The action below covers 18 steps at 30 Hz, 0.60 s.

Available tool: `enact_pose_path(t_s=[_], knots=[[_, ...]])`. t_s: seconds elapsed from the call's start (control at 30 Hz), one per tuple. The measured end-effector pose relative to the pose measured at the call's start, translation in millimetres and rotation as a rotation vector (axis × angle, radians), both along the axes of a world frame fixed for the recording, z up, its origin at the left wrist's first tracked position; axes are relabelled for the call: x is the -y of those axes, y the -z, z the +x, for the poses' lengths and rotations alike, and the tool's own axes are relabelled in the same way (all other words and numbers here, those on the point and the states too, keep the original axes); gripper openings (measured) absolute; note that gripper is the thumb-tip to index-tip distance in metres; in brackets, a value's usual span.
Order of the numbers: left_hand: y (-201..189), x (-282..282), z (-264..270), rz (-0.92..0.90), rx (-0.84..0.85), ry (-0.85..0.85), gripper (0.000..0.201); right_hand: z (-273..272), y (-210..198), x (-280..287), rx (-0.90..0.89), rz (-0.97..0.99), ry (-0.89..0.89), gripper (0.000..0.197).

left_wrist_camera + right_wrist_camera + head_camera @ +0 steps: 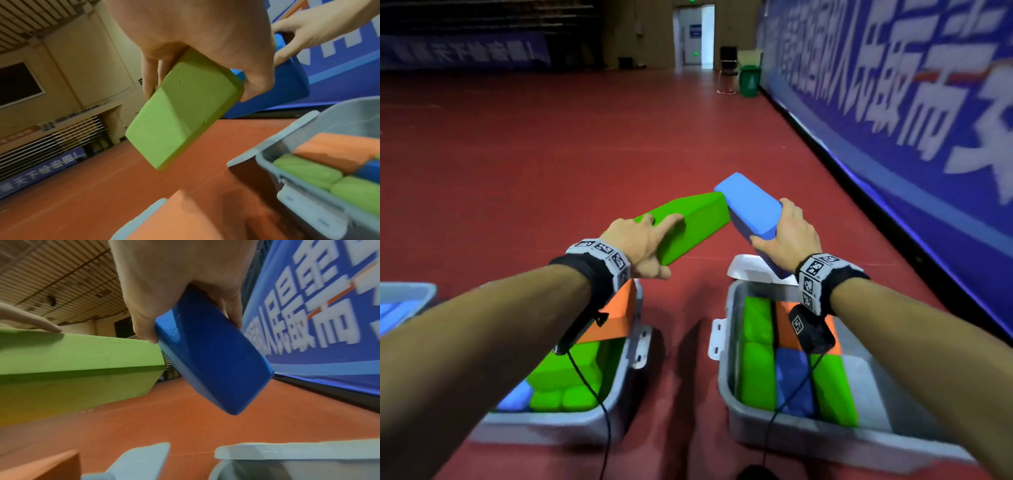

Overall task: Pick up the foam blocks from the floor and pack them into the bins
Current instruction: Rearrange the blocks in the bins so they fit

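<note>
A long green rectangular foam block [690, 222] is clasped at its near end by the left hand [640, 245] and a blue rectangular foam block [751, 209] by the right hand [789, 233], long axes converging away from the grips, far ends touching above the grey plastic bins [726, 383].

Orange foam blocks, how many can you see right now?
2. One orange block leans tilted at the far end of the left bin, under the left wrist. The other orange block lies in the right bin, partly behind the right wrist. More may be hidden.
</note>
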<state>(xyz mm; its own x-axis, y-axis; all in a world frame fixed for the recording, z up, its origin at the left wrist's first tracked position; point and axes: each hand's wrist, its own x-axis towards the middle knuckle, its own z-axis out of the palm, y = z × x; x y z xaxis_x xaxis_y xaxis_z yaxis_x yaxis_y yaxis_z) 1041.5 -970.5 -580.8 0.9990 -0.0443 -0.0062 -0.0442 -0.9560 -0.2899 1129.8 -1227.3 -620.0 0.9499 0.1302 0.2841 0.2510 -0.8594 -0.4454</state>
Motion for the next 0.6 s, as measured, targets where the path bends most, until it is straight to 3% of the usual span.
enact_pose_path(t_s=[0.17, 0.43, 0.6], knots=[[-9.5, 84.6, 30.1, -0.104, 0.033, 0.204, 0.076, -17.0, -10.5, 89.8, 0.004, -0.005, 0.196, 0.081], [0.7, 198.6, 58.9, -0.181, -0.019, 0.472, 0.069, -72.4, -9.0, 213.8, -0.095, -0.119, 0.458, 0.06], [36.3, 251.0, 63.8, -0.314, -0.103, 0.496, 0.057, -101.2, 27.8, 252.7, -0.204, -0.066, 0.521, 0.059]])
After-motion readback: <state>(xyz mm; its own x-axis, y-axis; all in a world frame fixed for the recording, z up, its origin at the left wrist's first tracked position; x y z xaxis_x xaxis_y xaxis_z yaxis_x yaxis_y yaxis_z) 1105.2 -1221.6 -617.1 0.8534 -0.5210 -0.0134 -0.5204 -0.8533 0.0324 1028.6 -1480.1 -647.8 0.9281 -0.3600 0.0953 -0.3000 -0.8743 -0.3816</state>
